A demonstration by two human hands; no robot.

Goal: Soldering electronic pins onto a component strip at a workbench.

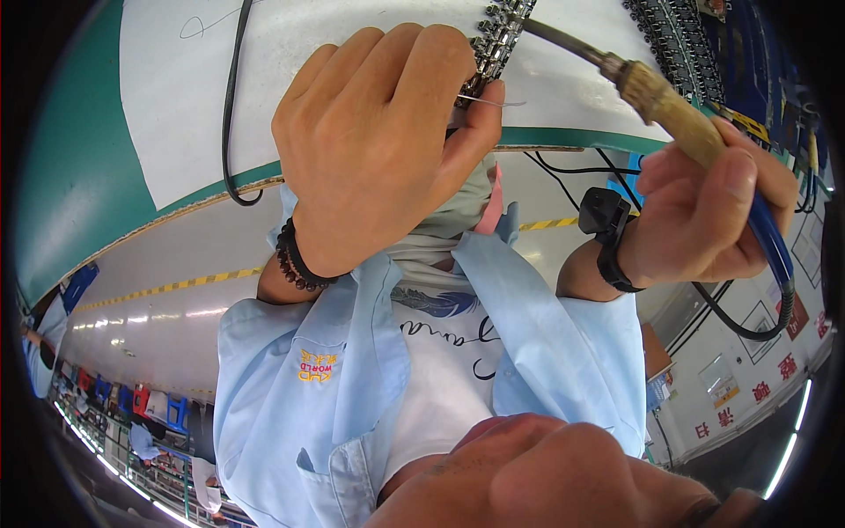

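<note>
My left hand (pixel 378 141) is closed at the lower end of a narrow strip of small metal parts (pixel 500 42), which runs up out of the top edge. A thin silvery wire (pixel 493 102) sticks out by its thumb and index finger; it looks like solder. In my right hand (pixel 704 202) is a soldering iron (pixel 673 114) with a worn tan handle and a blue cord end. The iron's dark tip reaches the right side of the strip; whether it touches cannot be made out. The fingertips of my left hand are partly hidden.
White sheeting (pixel 176 114) covers the green-edged bench (pixel 70 176). Further dark strips of parts (pixel 682 53) lie at the upper right. A black cable (pixel 232 106) hangs over the bench edge on the left, and the iron's cord (pixel 766 333) loops below my right hand.
</note>
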